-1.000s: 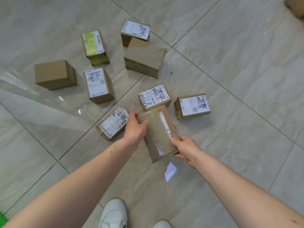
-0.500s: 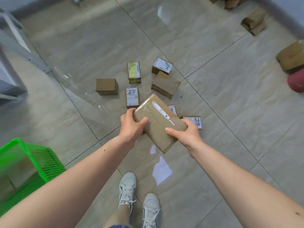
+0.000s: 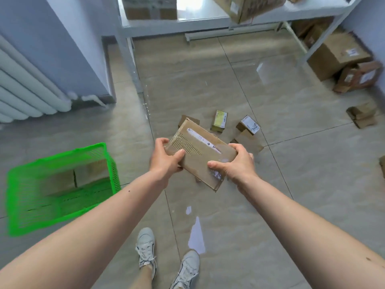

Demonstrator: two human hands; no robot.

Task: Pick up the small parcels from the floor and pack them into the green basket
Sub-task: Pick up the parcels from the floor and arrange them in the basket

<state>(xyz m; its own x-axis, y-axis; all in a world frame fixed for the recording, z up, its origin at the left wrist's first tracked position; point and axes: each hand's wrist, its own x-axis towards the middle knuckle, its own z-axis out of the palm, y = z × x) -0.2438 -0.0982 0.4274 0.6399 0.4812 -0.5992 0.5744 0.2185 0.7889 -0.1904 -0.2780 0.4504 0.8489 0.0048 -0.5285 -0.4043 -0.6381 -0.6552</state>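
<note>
We hold one flat brown parcel (image 3: pixel 200 155) above the floor, between both hands. Our left hand (image 3: pixel 164 161) grips its left end, with the thumb on top and the fingers curled under; our right hand (image 3: pixel 233 163) grips the right end in the same way. The green basket (image 3: pixel 108 163) stands on the floor to our left, well apart from the parcel, so we judge that this parcel is on its way there but not yet packed.

The task is only partly done. Inside the basket we see brown cardboard, probably two or more parcels already packed, but the view there is blurred and we cannot count them. On the floor beyond our hands small parcels are left: one with a yellow label (image 3: pixel 219 120), one with a white label (image 3: pixel 249 124), a plain one (image 3: pixel 249 142) just beside it, and one more half hidden behind the parcel we hold.

The floor (image 3: pixel 312 184) is of large grey glossy tiles. A white radiator (image 3: pixel 25 88) is at the left wall, a metal shelf (image 3: pixel 208 24) with boxes stands ahead, and bigger cartons (image 3: pixel 337 55) lie at the right wall.
</note>
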